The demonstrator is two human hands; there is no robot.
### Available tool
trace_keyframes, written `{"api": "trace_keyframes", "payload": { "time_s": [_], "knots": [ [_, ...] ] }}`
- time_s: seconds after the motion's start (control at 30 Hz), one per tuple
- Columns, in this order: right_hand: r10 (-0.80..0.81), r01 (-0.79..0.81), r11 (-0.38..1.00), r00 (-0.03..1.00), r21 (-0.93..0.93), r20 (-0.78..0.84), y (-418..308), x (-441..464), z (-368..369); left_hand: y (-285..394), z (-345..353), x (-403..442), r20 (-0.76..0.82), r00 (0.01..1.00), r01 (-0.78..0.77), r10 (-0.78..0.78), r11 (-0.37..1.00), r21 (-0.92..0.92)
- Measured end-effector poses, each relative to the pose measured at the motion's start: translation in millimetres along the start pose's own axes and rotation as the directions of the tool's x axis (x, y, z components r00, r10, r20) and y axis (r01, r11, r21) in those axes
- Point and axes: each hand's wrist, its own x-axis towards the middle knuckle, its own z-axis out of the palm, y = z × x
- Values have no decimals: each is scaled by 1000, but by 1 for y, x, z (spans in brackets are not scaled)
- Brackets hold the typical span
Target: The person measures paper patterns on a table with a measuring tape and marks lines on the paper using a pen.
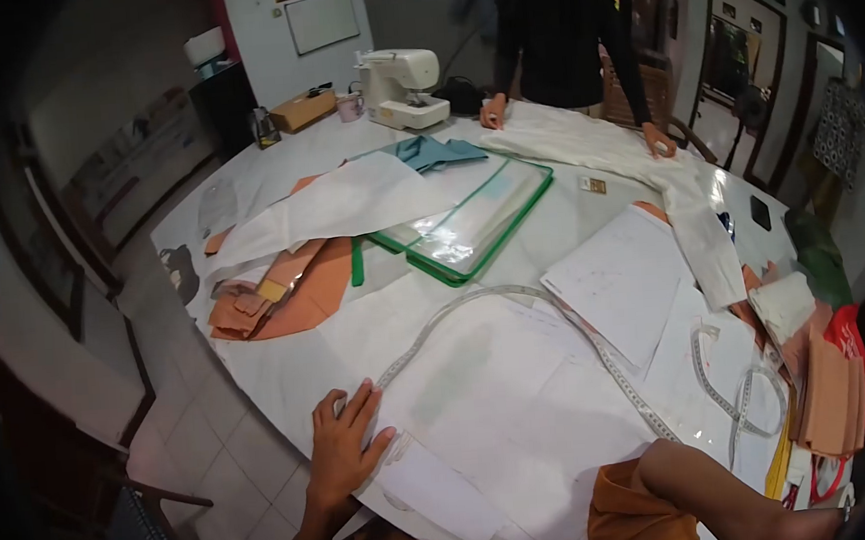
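Note:
My left hand [342, 445] rests at the near left edge of the white paper [479, 367], thumb apart from the fingers. Its fingertips touch one end of a measuring tape [499, 291], which arcs over the paper and runs down toward my right arm. A small paper piece [439, 500] lies beside the thumb. My right forearm [729, 490] reaches to the lower right, below an orange sleeve; the hand itself is out of sight. More of a measuring tape [728, 410] lies looped near that arm, and whether both stretches are one tape I cannot tell.
Across the table a person [562, 40] in black handles white fabric [584, 139]. A sewing machine [402, 89], a green-edged clear case [489, 216], orange fabric [304, 294], white sheets [619, 282] and folded peach fabric [827, 388] lie around. A phone [760, 213] is at right.

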Motion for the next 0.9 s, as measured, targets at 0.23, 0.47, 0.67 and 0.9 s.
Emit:
{"api": "trace_keyframes", "payload": {
  "time_s": [0.23, 0.47, 0.67, 0.9],
  "knots": [
    [27, -32, 951, 999, 309, 20, -24, -37, 99, 0, -4, -2, -37, 999, 24, -24, 1000, -17],
    [-108, 86, 930, 993, 356, 42, -98, -31, 169, -17, 7, -8, -138, 990, -35, 19, 993, -117],
    [-180, 77, 871, 969, 486, 169, -131, -25, 199, -23, 16, -10, -210, 978, -34, -7, 980, -195],
    [-67, -202, 824, 893, 529, 445, -148, -27, 183, -27, 23, -16, -227, 974, -53, 2, 975, -218]
  ]
}}
